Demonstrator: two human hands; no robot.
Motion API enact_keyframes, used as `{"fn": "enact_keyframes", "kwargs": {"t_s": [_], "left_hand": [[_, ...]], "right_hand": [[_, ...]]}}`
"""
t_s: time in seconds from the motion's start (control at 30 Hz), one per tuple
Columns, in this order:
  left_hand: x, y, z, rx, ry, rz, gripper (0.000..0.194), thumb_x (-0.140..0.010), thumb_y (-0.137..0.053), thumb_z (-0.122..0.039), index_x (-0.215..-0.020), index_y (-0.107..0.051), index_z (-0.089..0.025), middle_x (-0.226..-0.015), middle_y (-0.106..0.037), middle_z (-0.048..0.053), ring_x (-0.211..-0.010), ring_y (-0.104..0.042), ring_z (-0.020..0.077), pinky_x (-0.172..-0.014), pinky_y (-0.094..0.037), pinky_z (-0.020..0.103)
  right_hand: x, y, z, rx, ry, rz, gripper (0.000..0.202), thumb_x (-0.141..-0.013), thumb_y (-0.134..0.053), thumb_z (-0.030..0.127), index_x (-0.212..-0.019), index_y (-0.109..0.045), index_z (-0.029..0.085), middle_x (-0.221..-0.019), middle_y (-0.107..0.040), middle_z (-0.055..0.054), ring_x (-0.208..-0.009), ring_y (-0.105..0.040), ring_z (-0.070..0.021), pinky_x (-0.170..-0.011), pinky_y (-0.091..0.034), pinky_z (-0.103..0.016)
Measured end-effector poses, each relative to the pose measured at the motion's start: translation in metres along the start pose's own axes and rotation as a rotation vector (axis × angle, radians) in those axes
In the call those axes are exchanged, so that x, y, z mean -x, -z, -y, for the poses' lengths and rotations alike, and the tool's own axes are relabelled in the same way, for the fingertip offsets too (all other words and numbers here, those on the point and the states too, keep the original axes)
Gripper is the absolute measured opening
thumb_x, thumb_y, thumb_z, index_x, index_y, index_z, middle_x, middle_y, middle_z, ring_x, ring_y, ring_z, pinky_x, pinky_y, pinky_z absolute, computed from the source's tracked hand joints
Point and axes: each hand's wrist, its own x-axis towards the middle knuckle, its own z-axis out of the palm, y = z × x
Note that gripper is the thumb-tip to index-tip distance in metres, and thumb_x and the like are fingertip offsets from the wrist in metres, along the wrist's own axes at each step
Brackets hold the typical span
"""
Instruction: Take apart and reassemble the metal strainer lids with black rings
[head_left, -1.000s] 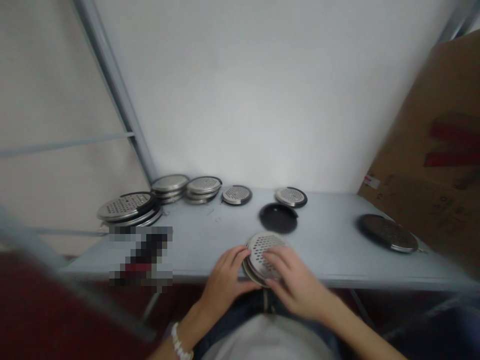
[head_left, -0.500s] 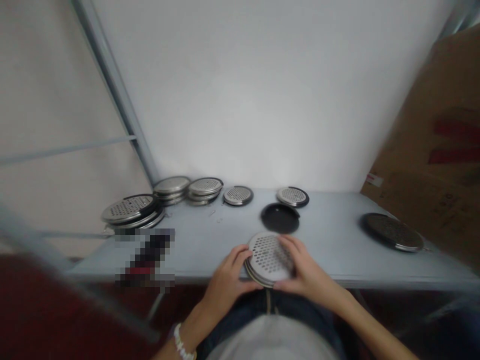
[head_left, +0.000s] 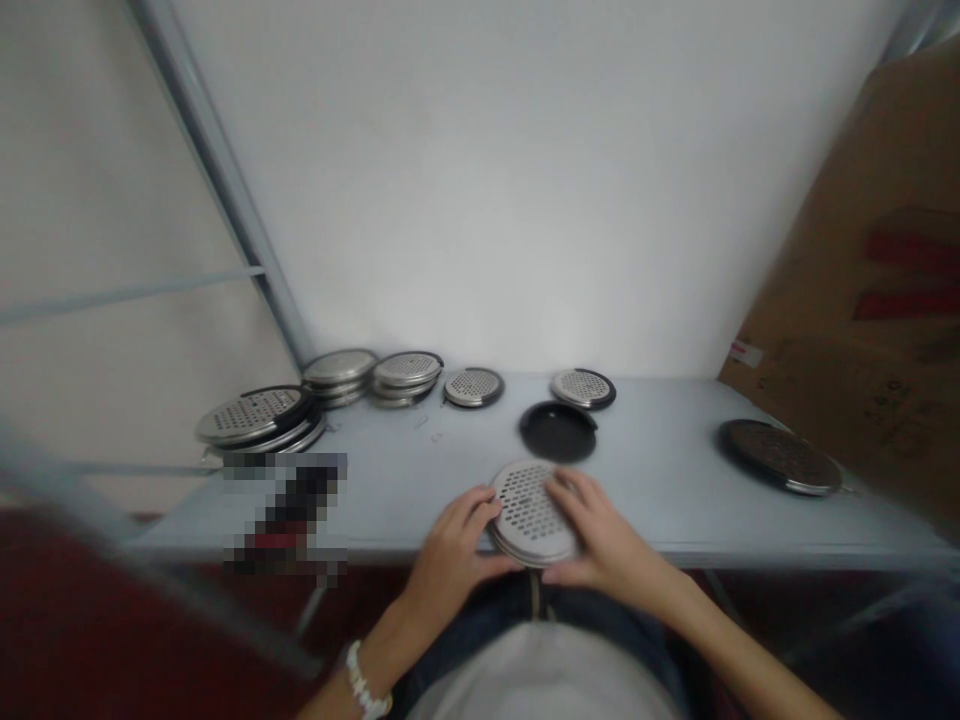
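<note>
A round metal grater disc with rows of holes is held at the table's front edge, tilted a little towards me. My left hand grips its left rim, fingers on the edge and thumb at the lower side. Around the right side curls my right hand, its fingers lying over the perforated face and its thumb at the lower rim. Just beyond the disc lies a black round shallow tray. Behind that rests another perforated disc with a black rim part.
Stacks of similar discs stand at the table's left and back left. A single disc lies at the back, a dark one at the right. A cardboard box leans in from the right. Metal frame posts stand at left.
The fingers of my right hand have shifted slightly over the disc's face. The disc stays between both hands, and the camera view has moved a little.
</note>
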Motion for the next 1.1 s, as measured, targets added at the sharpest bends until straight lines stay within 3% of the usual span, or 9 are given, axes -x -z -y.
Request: {"fn": "enact_keyframes", "kwargs": {"t_s": [0.07,0.2,0.27,0.67,0.83,0.97,1.1], "left_hand": [[-0.0001,-0.0010,0.0012,-0.014,-0.016,-0.004,0.062,-0.063,-0.092,-0.033,-0.116,-0.062,-0.022,-0.126,-0.067,0.011,-0.118,-0.065,0.0307,-0.100,-0.057,0.049],[-0.0003,-0.0023,0.0027,-0.048,-0.050,-0.002,0.063,-0.060,-0.094,-0.031,-0.114,-0.063,-0.021,-0.125,-0.067,0.011,-0.118,-0.065,0.0315,-0.100,-0.057,0.049],[-0.0002,-0.0022,0.0032,-0.063,-0.060,0.000,0.063,-0.060,-0.094,-0.031,-0.114,-0.063,-0.021,-0.125,-0.067,0.012,-0.117,-0.066,0.0312,-0.099,-0.058,0.049],[0.0018,-0.0023,0.0022,-0.121,-0.098,0.008,0.052,-0.076,-0.083,-0.039,-0.119,-0.062,-0.021,-0.126,-0.066,0.014,-0.116,-0.067,0.0310,-0.096,-0.059,0.048],[0.0037,-0.0024,-0.0014,-0.088,-0.048,0.028,0.064,-0.076,-0.082,-0.044,-0.129,-0.053,-0.022,-0.132,-0.063,0.014,-0.121,-0.064,0.0311,-0.100,-0.057,0.049],[0.0020,-0.0028,-0.0029,-0.059,0.006,0.057,0.080,-0.068,-0.085,-0.051,-0.134,-0.049,-0.023,-0.136,-0.061,0.015,-0.123,-0.062,0.0320,-0.101,-0.056,0.050],[0.0005,-0.0017,-0.0030,-0.018,0.041,0.064,0.082,-0.068,-0.085,-0.052,-0.136,-0.049,-0.023,-0.138,-0.059,0.015,-0.125,-0.061,0.0317,-0.103,-0.054,0.049]], "right_hand": [[0.0007,-0.0026,-0.0004,0.077,0.033,0.006,0.107,-0.068,-0.084,0.055,-0.154,-0.032,0.017,-0.154,-0.035,-0.024,-0.144,-0.032,-0.0410,-0.115,-0.035,-0.061],[0.0010,-0.0047,0.0035,0.196,0.021,0.008,0.096,-0.076,-0.081,0.029,-0.156,-0.029,0.020,-0.156,-0.036,-0.021,-0.144,-0.033,-0.0399,-0.114,-0.039,-0.061],[0.0009,-0.0051,0.0052,0.229,0.020,0.005,0.092,-0.078,-0.078,0.027,-0.156,-0.030,0.019,-0.156,-0.037,-0.020,-0.143,-0.034,-0.0403,-0.114,-0.039,-0.060],[0.0027,-0.0041,0.0083,0.215,0.021,-0.004,0.079,-0.085,-0.071,0.030,-0.154,-0.034,0.020,-0.157,-0.036,-0.019,-0.144,-0.031,-0.0402,-0.113,-0.039,-0.062],[0.0035,-0.0018,0.0049,0.084,0.025,0.002,0.095,-0.077,-0.080,0.047,-0.154,-0.032,0.020,-0.156,-0.033,-0.019,-0.145,-0.029,-0.0389,-0.116,-0.036,-0.060],[0.0031,0.0004,0.0023,-0.022,-0.020,-0.009,0.107,-0.068,-0.086,0.051,-0.154,-0.029,0.019,-0.155,-0.032,-0.021,-0.144,-0.032,-0.0368,-0.117,-0.035,-0.056],[0.0020,0.0020,0.0031,-0.037,-0.018,-0.011,0.107,-0.067,-0.086,0.054,-0.153,-0.032,0.019,-0.153,-0.035,-0.021,-0.143,-0.032,-0.0381,-0.117,-0.034,-0.057]]}}
